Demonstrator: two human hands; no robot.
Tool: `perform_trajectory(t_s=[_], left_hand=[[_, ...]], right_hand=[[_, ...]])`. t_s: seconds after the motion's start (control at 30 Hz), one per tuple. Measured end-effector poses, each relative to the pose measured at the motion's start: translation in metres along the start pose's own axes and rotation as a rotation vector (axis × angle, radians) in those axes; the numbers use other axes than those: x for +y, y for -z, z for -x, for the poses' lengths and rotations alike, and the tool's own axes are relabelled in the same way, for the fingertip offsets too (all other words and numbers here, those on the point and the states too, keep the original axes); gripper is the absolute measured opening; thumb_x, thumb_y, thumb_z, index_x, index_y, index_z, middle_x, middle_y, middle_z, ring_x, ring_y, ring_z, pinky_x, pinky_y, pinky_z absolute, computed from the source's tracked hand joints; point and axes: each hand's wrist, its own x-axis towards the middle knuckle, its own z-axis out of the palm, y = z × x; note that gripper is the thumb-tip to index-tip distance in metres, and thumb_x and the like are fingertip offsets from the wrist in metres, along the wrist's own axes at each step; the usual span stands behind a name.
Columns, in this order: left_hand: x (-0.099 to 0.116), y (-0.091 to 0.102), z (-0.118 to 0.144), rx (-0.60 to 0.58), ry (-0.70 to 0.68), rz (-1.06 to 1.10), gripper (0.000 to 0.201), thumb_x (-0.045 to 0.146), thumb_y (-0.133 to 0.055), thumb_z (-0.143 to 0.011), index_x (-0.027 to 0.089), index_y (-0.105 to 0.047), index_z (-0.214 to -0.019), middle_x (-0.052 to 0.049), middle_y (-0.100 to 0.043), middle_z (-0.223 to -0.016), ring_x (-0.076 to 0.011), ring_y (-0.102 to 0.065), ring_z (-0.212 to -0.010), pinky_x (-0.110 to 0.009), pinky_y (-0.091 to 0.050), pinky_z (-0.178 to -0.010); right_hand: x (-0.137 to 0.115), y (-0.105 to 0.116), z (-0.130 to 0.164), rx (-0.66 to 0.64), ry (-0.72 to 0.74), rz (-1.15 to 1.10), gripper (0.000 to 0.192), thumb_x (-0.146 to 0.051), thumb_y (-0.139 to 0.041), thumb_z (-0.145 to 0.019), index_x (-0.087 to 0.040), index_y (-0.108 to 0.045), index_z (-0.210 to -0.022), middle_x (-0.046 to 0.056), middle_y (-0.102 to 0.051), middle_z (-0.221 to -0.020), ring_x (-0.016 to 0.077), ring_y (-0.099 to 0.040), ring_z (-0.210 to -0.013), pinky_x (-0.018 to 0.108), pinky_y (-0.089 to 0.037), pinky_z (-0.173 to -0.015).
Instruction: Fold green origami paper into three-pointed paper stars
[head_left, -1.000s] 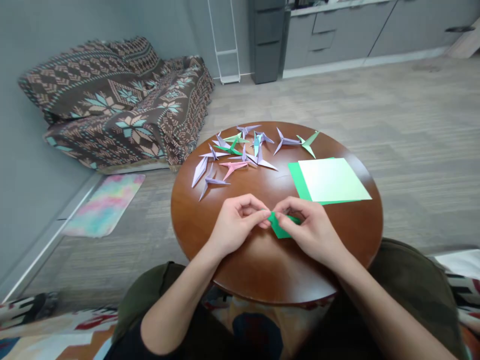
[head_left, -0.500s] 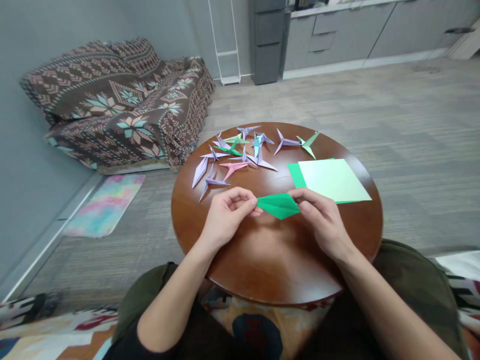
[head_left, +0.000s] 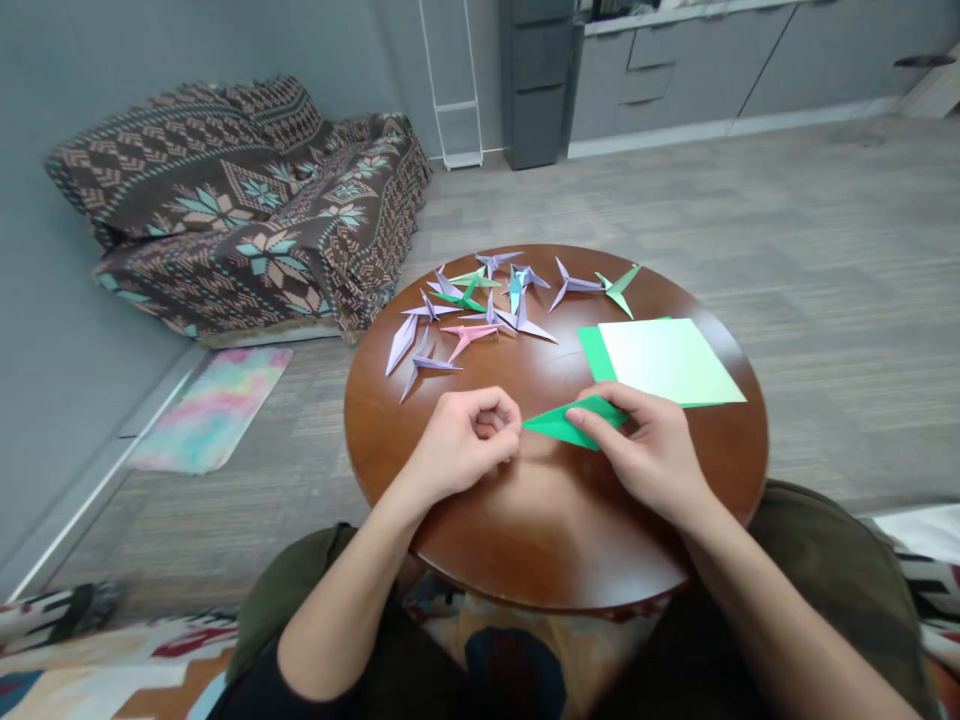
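A folded green paper [head_left: 564, 422], pointed at its left end, lies low over the round brown table [head_left: 525, 520]. My right hand [head_left: 651, 455] grips its right end between thumb and fingers. My left hand [head_left: 466, 442] is curled just left of the paper's tip, thumb and finger touching or nearly touching the point. Behind my right hand lies a stack of square sheets [head_left: 670, 360], pale green on top of darker green.
Several folded paper pieces [head_left: 487, 300] in lilac, pink, green and blue are scattered on the table's far side. A sofa with a patterned throw [head_left: 240, 215] stands at the left. A pastel mat [head_left: 210, 408] lies on the floor. Grey cabinets [head_left: 675, 65] line the far wall.
The green paper went from a small bunched fold to a long pointed shape. My hands moved apart and the paper tilted down toward the table.
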Motion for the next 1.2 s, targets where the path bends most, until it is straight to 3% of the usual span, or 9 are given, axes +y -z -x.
perform_trajectory(t_s=[0.13,0.27,0.43,0.67,0.77,0.87,1.0,1.07,1.2], left_hand=[[0.0,0.01,-0.001,0.081,-0.041,0.019,0.006,0.017,-0.069,-0.076,0.015,-0.063,-0.076,0.001,-0.066,-0.064,-0.0113,-0.065,-0.056,-0.021,-0.052,-0.057],[0.003,0.003,0.001,-0.01,-0.047,0.075,0.016,0.028,-0.071,-0.086,0.014,-0.067,-0.093,-0.002,-0.071,-0.071,-0.0137,-0.069,-0.061,-0.024,-0.056,-0.061],[0.0,-0.007,0.002,0.022,-0.058,0.048,0.015,0.028,-0.07,-0.092,0.015,-0.067,-0.087,0.0,-0.068,-0.067,-0.0108,-0.066,-0.057,-0.021,-0.053,-0.059],[0.002,0.009,0.0,0.044,-0.061,0.005,0.017,0.029,-0.073,-0.091,0.014,-0.068,-0.085,0.0,-0.068,-0.065,-0.0104,-0.065,-0.055,-0.02,-0.053,-0.057],[0.001,0.012,-0.002,0.037,-0.046,0.014,0.016,0.028,-0.073,-0.09,0.015,-0.066,-0.083,-0.001,-0.068,-0.066,-0.0122,-0.067,-0.058,-0.022,-0.055,-0.06],[-0.001,0.008,-0.004,0.095,-0.1,0.103,0.019,0.031,-0.071,-0.09,0.015,-0.063,-0.083,-0.001,-0.069,-0.073,-0.0129,-0.068,-0.06,-0.024,-0.056,-0.062],[0.0,-0.003,-0.003,0.171,-0.18,0.161,0.023,0.035,-0.072,-0.09,0.016,-0.063,-0.083,0.001,-0.065,-0.074,-0.0109,-0.062,-0.058,-0.023,-0.052,-0.059],[0.002,-0.009,-0.001,0.152,-0.167,0.153,0.023,0.036,-0.075,-0.089,0.017,-0.064,-0.083,0.002,-0.063,-0.071,-0.0108,-0.06,-0.06,-0.022,-0.051,-0.059],[0.005,-0.017,0.004,0.05,-0.087,0.082,0.023,0.036,-0.076,-0.089,0.017,-0.065,-0.084,0.001,-0.066,-0.076,-0.0112,-0.061,-0.063,-0.022,-0.052,-0.062]], right_hand=[[0.002,0.004,-0.003,0.122,-0.041,0.025,0.018,-0.035,-0.075,-0.09,-0.02,-0.074,-0.08,-0.001,-0.067,-0.069,0.014,-0.055,-0.061,0.026,-0.042,-0.058],[0.001,-0.001,-0.001,0.065,-0.052,-0.027,0.016,-0.033,-0.075,-0.089,-0.02,-0.074,-0.081,-0.001,-0.069,-0.072,0.0139,-0.057,-0.063,0.025,-0.044,-0.058],[-0.003,-0.006,0.003,0.029,-0.05,-0.07,0.012,-0.031,-0.08,-0.085,-0.021,-0.074,-0.081,-0.003,-0.066,-0.068,0.0121,-0.055,-0.059,0.023,-0.043,-0.054],[0.004,-0.001,-0.001,0.057,-0.084,-0.165,0.014,-0.032,-0.078,-0.088,-0.022,-0.078,-0.079,-0.001,-0.075,-0.074,0.0145,-0.066,-0.067,0.024,-0.052,-0.065],[0.005,-0.002,-0.001,0.077,-0.068,-0.161,0.017,-0.029,-0.074,-0.09,-0.021,-0.075,-0.075,0.0,-0.073,-0.072,0.0142,-0.065,-0.066,0.024,-0.05,-0.063],[0.002,-0.005,0.002,0.009,-0.092,-0.183,0.019,-0.028,-0.071,-0.09,-0.02,-0.07,-0.072,-0.001,-0.067,-0.068,0.0134,-0.06,-0.062,0.024,-0.047,-0.059],[-0.004,-0.008,0.005,-0.26,-0.171,-0.168,0.017,-0.029,-0.068,-0.088,-0.019,-0.067,-0.075,-0.002,-0.061,-0.066,0.0133,-0.053,-0.061,0.026,-0.042,-0.058],[-0.007,-0.009,0.005,-0.349,-0.182,-0.149,0.014,-0.028,-0.067,-0.089,-0.018,-0.07,-0.08,-0.001,-0.064,-0.069,0.0142,-0.054,-0.063,0.027,-0.041,-0.06],[-0.008,-0.009,0.006,-0.334,-0.164,-0.147,0.017,-0.028,-0.063,-0.091,-0.018,-0.073,-0.081,0.0,-0.066,-0.07,0.0154,-0.055,-0.065,0.028,-0.042,-0.061]])
